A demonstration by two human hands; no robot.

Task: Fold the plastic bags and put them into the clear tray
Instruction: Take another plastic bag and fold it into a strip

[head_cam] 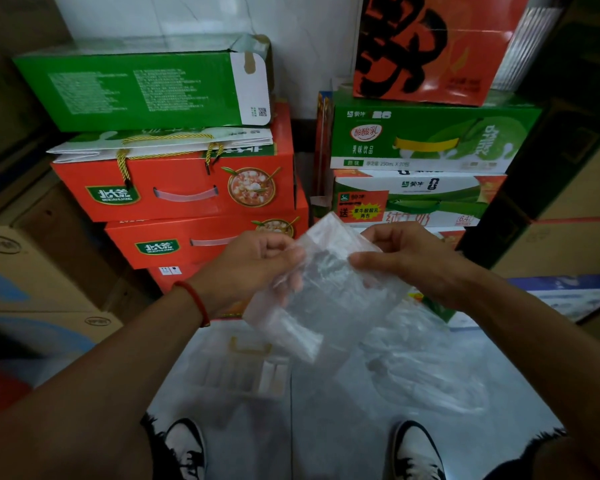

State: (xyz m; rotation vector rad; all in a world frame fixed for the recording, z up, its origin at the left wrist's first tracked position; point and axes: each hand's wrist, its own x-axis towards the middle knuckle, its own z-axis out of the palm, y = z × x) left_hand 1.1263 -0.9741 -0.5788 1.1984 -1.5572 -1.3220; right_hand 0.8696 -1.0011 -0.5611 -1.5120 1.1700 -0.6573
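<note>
From the head view, both hands hold one clear plastic bag (321, 289) in the air above the floor (326, 427), in front of the stacked drink cartons. The left hand (253, 268) pinches the bag's left edge, fingers curled round the film; the right hand (409, 258) pinches its right edge the same way. So each grip is narrow and closed on the bag, not on anything else.

The bag looks partly folded into a strip. Its long axis runs on a slant, from the upper end near the red carton (201, 244) down toward the lower end, which points at the clear tray (246, 372) on the floor below the left forearm. The upper end points away from the person, toward the cartons.

A loose heap of more plastic bags (426, 372) lies on the floor just right of the tray, under the right forearm.

What could go wrong, as I judge it: the film is thin and slick, so a fold may spring open once either pinch eases, and the hanging lower end could unroll under its own weight. The tray is clear on a pale floor and hard to make out, so a bag dropped from this height may drift and land beside it or among the unfolded heap. Whether the tray already holds folded bags I cannot tell for sure; pale strips show in it.
</note>
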